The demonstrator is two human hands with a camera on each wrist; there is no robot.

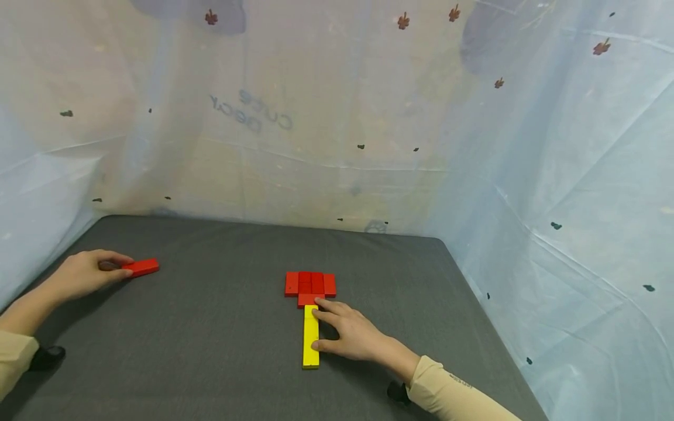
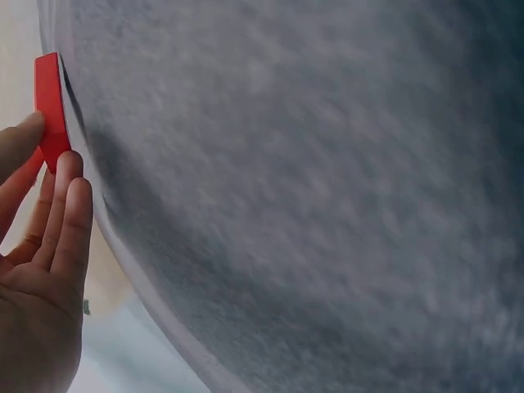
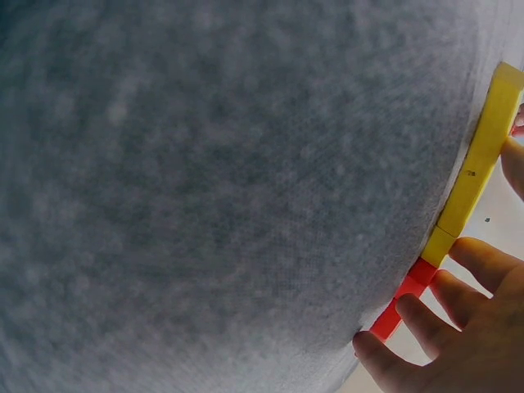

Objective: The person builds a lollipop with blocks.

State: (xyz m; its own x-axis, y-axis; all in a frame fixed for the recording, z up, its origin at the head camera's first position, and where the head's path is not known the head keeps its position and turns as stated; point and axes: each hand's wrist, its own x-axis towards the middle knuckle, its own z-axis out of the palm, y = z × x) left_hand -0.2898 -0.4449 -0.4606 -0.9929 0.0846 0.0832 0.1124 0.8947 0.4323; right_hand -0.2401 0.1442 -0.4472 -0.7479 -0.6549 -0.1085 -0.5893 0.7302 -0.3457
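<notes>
At the table's left side my left hand [image 1: 86, 272] pinches a red block [image 1: 142, 268] between thumb and fingers; the left wrist view shows that red block [image 2: 51, 110] at the fingertips. My right hand [image 1: 353, 330] lies near the middle, its fingers spread and touching a column of yellow blocks [image 1: 310, 339] and the red block [image 1: 309, 300] above it. Beyond these, several red blocks [image 1: 317, 283] lie side by side in a row. In the right wrist view, the yellow blocks [image 3: 479, 164] meet the red ones [image 3: 407, 295] end to end.
A dark grey cloth [image 1: 210, 339] covers the table. Pale plastic sheeting [image 1: 316, 117] with small leaf prints hangs behind it and along its sides. Black straps sit under both wrists.
</notes>
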